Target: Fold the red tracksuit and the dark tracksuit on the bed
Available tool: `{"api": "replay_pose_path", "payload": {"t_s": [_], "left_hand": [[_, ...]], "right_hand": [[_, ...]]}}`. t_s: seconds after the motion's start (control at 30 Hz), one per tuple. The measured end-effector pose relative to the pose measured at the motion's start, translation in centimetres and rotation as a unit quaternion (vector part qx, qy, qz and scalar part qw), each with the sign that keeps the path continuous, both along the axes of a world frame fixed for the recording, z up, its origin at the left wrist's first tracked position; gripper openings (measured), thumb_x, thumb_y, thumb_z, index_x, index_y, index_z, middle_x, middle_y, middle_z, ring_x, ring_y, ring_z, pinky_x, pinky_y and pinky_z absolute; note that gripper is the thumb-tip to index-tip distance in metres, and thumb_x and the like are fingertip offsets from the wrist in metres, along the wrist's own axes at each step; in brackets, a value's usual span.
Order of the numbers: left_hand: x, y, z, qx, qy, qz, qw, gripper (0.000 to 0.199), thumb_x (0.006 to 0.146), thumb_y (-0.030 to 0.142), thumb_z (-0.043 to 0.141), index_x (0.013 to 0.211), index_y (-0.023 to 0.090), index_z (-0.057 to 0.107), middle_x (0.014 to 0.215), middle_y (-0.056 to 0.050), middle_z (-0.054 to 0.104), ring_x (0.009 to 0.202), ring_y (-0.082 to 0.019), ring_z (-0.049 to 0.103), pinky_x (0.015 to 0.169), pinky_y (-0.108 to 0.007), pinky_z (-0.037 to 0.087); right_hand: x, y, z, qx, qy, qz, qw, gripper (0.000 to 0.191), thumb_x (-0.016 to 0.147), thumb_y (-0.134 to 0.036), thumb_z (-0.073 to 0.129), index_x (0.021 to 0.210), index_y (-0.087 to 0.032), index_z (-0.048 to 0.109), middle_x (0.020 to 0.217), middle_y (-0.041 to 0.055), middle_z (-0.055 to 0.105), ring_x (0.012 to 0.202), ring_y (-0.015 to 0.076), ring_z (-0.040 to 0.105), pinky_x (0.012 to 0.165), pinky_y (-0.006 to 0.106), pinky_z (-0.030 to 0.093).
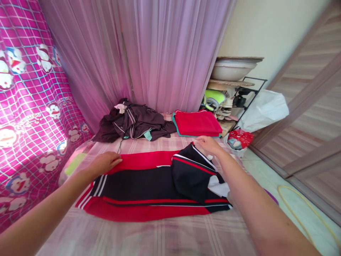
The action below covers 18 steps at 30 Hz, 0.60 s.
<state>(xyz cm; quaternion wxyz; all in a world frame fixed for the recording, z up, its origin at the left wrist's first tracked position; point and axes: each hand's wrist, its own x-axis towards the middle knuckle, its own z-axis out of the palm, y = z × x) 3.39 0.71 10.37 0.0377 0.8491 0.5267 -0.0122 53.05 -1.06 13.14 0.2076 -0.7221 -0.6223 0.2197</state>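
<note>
Had a red-and-black garment (147,185) spread lengthwise on a checked bedsheet (160,240), with a black section folded over near its right end. Set the left hand (106,162) at the red far edge, with fingers bent, and the right hand (209,144) at the far right corner, with fingertips close together; could not tell a pinch from a mere touch at either. Saw beyond it a folded red-and-teal stack (198,122), left of that a dark clothes heap (144,121), and behind both purple curtains (165,53).
</note>
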Motion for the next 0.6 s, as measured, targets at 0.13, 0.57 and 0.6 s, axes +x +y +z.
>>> {"api": "replay_pose_path", "payload": {"t_s": [0.13,0.57,0.6], "left_hand": [[-0.1,1.9,-0.9,0.034,-0.001,0.028,0.999,0.056,0.089,0.05,0.032,0.118,0.019,0.068,0.123,-0.012,0.069,0.117,-0.028,0.061,0.103,-0.038,0.042],[0.7,3.8,-2.9,-0.04,-0.013,0.075,0.996,0.051,0.086,0.056,0.034,0.099,0.019,0.067,0.103,-0.012,0.073,0.096,-0.028,0.067,0.086,-0.036,0.048],[0.6,4.0,-2.9,-0.031,-0.017,0.082,0.996,0.05,0.087,0.055,0.033,0.098,0.019,0.067,0.102,-0.012,0.073,0.096,-0.027,0.067,0.085,-0.036,0.048]], "right_hand": [[0.8,2.4,-2.3,-0.004,-0.108,-0.078,0.991,0.044,0.094,-0.039,0.045,0.124,-0.016,0.066,0.13,0.0155,0.065,0.118,0.03,0.061,0.098,0.038,0.045],[1.7,0.4,-6.1,-0.065,-0.034,-0.052,0.996,0.046,0.084,-0.018,0.047,0.125,-0.018,0.067,0.083,0.0058,0.075,0.062,0.018,0.067,0.062,0.027,0.051],[2.1,-0.3,-6.4,-0.071,-0.035,-0.057,0.995,0.046,0.084,-0.018,0.046,0.126,-0.018,0.066,0.081,0.0055,0.075,0.058,0.0176,0.065,0.058,0.027,0.05]]}}
